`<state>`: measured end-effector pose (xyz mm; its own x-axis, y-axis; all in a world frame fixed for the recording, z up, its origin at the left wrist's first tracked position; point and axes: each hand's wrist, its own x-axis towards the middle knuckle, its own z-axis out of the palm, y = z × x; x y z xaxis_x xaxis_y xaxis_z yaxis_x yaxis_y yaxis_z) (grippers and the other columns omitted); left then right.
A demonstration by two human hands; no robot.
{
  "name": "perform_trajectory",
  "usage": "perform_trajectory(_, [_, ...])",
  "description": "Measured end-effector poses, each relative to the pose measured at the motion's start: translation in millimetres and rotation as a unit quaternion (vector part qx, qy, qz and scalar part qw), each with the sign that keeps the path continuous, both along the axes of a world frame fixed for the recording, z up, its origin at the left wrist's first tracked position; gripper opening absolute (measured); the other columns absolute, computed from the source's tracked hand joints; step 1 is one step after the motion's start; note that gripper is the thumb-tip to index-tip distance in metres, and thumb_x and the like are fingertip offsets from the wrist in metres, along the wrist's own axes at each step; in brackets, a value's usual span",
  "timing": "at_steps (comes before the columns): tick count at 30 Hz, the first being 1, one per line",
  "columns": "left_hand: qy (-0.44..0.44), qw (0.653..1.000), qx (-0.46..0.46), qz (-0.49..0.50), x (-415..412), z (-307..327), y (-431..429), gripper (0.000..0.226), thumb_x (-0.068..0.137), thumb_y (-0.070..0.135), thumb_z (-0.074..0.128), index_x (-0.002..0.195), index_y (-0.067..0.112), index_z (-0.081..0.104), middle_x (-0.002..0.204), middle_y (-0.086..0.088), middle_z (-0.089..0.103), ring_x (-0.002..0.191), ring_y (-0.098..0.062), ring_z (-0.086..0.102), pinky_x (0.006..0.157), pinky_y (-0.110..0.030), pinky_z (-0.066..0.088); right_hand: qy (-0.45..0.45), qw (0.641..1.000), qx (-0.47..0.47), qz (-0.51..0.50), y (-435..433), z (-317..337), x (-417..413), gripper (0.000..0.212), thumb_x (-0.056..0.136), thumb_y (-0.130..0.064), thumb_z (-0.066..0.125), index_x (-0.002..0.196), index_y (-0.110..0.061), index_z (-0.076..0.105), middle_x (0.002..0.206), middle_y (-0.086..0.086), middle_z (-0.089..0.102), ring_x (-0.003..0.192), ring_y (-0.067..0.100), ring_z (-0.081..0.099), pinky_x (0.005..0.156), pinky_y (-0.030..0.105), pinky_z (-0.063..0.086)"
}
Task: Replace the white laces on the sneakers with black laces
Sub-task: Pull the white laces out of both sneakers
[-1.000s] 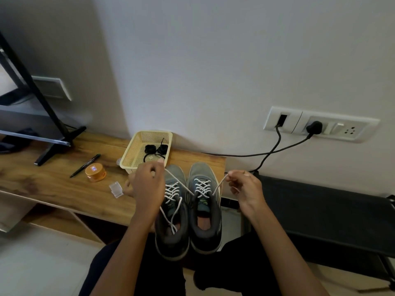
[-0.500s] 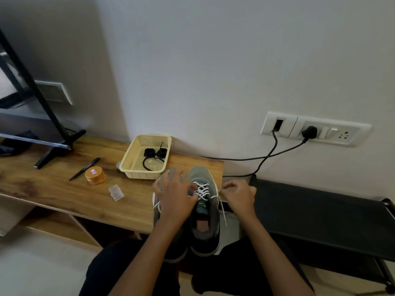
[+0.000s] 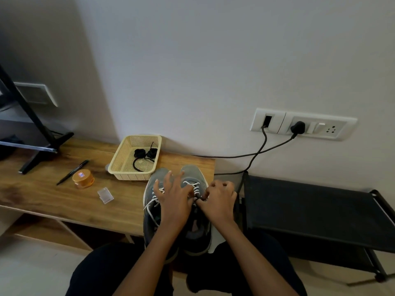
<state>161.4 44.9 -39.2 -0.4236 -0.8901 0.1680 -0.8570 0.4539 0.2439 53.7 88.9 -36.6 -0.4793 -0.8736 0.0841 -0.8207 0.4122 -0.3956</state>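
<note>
- Step in hand: unlacing. We found the grey sneakers point(image 3: 190, 174) side by side at the end of the wooden surface point(image 3: 64, 199), toes to the wall. The white laces point(image 3: 195, 186) were still threaded in both, so we judged the task barely begun.
- Left hand point(image 3: 175, 196): fingers straight and splayed, pressing flat across the uppers to steady the pair.
- Right hand point(image 3: 220, 199): fingers curled, thumb and forefinger apparently pinching one of the white laces at the upper eyelets.
- Next move, as we judged it: draw the thin, limp cord out row by row, holding the soft mesh upper down against the pull.
- Black laces point(image 3: 139, 153): coiled in the cream perforated plastic basket point(image 3: 119, 154), just beyond the toes.
</note>
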Motion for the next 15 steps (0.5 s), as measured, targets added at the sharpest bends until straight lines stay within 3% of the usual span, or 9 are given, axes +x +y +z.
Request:
perform_trajectory(3, [0.066,0.996,0.000,0.051,7,3,-1,0.005,0.086,0.031,0.064,0.090,0.030,0.062,0.153,0.009,0.028,0.145,-0.022,0.008,0.108,-0.046,-0.005,-0.002,1.000,0.001,-0.016,0,0,1,0.026,0.082,-0.040,0.063,0.095,-0.020,0.071,0.121,-0.009,0.051,0.117,0.019,0.029,0.094,0.031,0.025])
perform_trajectory(8, [0.167,0.976,0.044,0.134,18,-2,-7,0.008,0.086,0.027,0.066,0.083,0.028,0.059,0.145,0.001,0.039,0.140,-0.024,0.021,0.113,-0.053,0.013,-0.013,1.000,0.002,-0.022,1,1,5,0.023,0.083,-0.037,0.062,0.096,-0.020,0.069,0.122,-0.008,0.051,0.117,0.019,0.030,0.093,0.032,0.026])
perform_trajectory(9, [0.165,0.975,0.042,0.143,17,-2,-5,0.003,0.088,0.026,0.063,0.090,0.027,0.061,0.145,0.002,0.039,0.140,-0.024,0.022,0.113,-0.051,0.014,-0.012,1.000,0.001,-0.021,1,1,6,0.023,0.083,-0.037,0.062,0.097,-0.020,0.069,0.122,-0.008,0.051,0.116,0.019,0.030,0.093,0.031,0.026])
perform_trajectory(11, [0.147,0.980,0.023,0.130,13,0,-2,0.016,0.089,0.024,0.059,0.104,0.028,0.060,0.148,0.004,0.035,0.140,-0.024,0.020,0.112,-0.049,0.014,-0.012,1.000,0.000,-0.020,2,-1,6,0.022,0.084,-0.037,0.062,0.099,-0.022,0.067,0.122,-0.007,0.050,0.116,0.019,0.030,0.093,0.031,0.027])
perform_trajectory(15, [0.036,0.999,0.014,0.003,6,0,2,0.019,0.085,0.030,0.060,0.102,0.036,0.060,0.156,0.008,0.017,0.145,-0.026,-0.001,0.111,-0.051,-0.001,-0.010,1.000,-0.003,-0.021,2,-4,4,0.027,0.082,-0.043,0.064,0.102,-0.025,0.065,0.121,-0.008,0.048,0.116,0.018,0.032,0.091,0.030,0.027])
